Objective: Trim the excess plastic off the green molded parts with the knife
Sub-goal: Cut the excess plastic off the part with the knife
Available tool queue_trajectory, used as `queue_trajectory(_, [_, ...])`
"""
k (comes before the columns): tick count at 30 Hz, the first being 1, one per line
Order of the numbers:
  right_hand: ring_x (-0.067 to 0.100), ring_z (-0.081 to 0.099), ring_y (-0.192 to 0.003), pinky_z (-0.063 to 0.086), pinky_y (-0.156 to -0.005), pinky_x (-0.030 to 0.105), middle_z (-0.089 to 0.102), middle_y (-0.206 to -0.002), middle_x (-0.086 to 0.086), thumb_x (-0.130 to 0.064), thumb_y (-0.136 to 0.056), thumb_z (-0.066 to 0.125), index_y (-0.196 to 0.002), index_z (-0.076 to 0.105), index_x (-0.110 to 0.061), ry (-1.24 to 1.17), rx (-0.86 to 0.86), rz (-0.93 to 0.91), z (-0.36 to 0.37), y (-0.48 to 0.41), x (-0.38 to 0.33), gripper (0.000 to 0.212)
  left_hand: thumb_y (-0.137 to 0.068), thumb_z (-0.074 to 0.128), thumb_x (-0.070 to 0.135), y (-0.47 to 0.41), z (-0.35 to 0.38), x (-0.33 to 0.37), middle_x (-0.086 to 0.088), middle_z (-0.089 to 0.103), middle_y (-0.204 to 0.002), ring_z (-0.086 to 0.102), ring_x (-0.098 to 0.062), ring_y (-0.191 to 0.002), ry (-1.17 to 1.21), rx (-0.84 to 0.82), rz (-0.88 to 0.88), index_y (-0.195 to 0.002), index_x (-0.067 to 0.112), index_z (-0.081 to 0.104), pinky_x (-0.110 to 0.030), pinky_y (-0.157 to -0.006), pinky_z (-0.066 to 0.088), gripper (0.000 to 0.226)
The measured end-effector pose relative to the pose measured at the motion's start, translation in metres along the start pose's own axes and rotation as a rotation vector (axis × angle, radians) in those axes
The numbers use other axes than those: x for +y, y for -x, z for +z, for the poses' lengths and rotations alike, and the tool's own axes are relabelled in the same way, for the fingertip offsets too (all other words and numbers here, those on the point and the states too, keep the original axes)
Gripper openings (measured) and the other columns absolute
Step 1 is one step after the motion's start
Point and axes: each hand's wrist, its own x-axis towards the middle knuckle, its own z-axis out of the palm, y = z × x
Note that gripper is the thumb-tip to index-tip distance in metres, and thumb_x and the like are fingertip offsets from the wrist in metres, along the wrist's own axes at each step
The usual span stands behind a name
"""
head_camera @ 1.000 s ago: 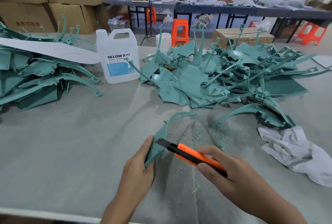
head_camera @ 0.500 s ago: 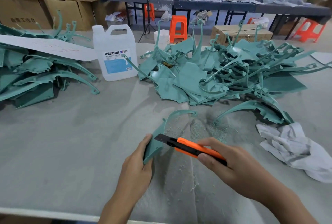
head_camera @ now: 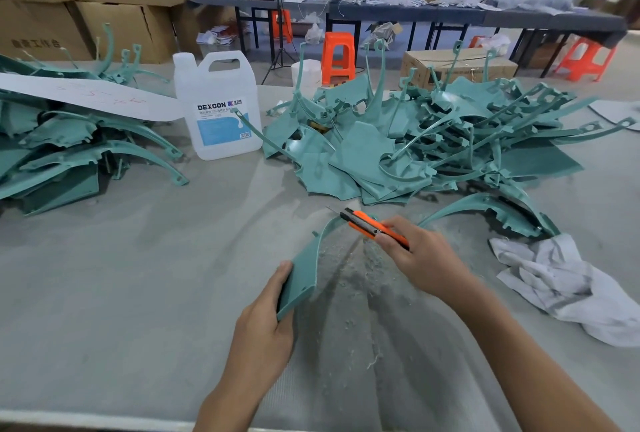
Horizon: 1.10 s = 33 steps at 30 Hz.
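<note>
My left hand [head_camera: 263, 327] grips the near, wide end of a green molded part [head_camera: 304, 269] that stands on edge on the grey table and curves away into a thin arm. My right hand [head_camera: 420, 258] holds an orange and black utility knife [head_camera: 372, 227], its blade at the far curved arm of the part. Green shavings [head_camera: 360, 272] lie on the table between my hands.
A big heap of green parts [head_camera: 415, 140] fills the back right, another stack [head_camera: 62, 154] the left under a white sheet [head_camera: 86, 95]. A clear DEXCON jug [head_camera: 218, 109] stands between them. A white rag [head_camera: 568, 286] lies at right. Boxes and people stand behind.
My right hand has slid the knife away from me along the part's edge, from the wide near end up to the thin curved arm. My left hand keeps its grip.
</note>
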Motion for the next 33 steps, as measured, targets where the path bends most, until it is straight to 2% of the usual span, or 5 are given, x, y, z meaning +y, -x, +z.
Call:
queue_trajectory(6, [0.007,0.053,-0.062,0.034,-0.053,0.025,0.059,-0.07,-0.008,-0.043,-0.103,0.048,-0.105,0.058,-0.029,0.164,0.046,0.189,-0.007,-0.004,0.03,0.017,-0.099,0.057,0.013,0.001,0.001,0.0,0.043,0.04,-0.135,0.04,0.019,-0.121,0.014,0.003,0.012,-0.149,0.039,0.044,0.006,-0.097,0.026,0.058])
queue_trajectory(13, [0.016,0.05,-0.066,0.035,-0.058,0.035,0.058,-0.076,-0.001,-0.043,-0.105,0.042,-0.097,0.052,-0.02,0.281,0.033,0.359,-0.008,0.0,0.033,0.026,-0.1,0.058,0.018,0.001,-0.001,-0.002,0.032,0.049,-0.139,0.047,0.007,-0.127,0.044,0.006,0.012,-0.147,0.039,0.046,0.004,-0.096,0.031,0.054])
queue_trajectory(20, [0.006,0.056,-0.054,0.038,-0.05,0.027,0.062,-0.06,-0.005,-0.047,-0.1,0.052,-0.102,0.059,-0.035,-0.132,0.229,0.295,0.0,0.049,0.007,0.014,-0.099,0.058,0.015,0.001,0.0,-0.002,0.025,0.05,-0.144,0.049,0.0,-0.131,0.009,0.008,0.032,-0.149,0.038,0.044,-0.02,-0.109,0.039,0.056])
queue_trajectory(25, [0.006,0.058,-0.05,0.045,-0.048,0.021,0.067,-0.068,-0.007,-0.057,-0.096,0.054,-0.11,0.059,-0.05,-0.419,0.114,0.074,0.017,0.096,-0.037,0.017,-0.097,0.059,0.009,-0.001,0.002,-0.006,0.025,0.056,-0.135,0.053,0.003,-0.121,0.026,0.024,0.01,-0.146,0.037,0.049,0.004,-0.091,0.034,0.057])
queue_trajectory(33, [0.003,0.055,-0.054,0.041,-0.055,0.016,0.061,-0.066,-0.003,-0.045,-0.092,0.058,-0.114,0.062,-0.045,-0.663,-0.032,-0.003,0.03,0.117,-0.055,0.022,-0.098,0.057,0.01,-0.003,0.001,-0.006,0.033,0.059,-0.127,0.054,0.013,-0.116,0.063,0.027,-0.005,-0.145,0.041,0.049,0.003,-0.088,0.037,0.056])
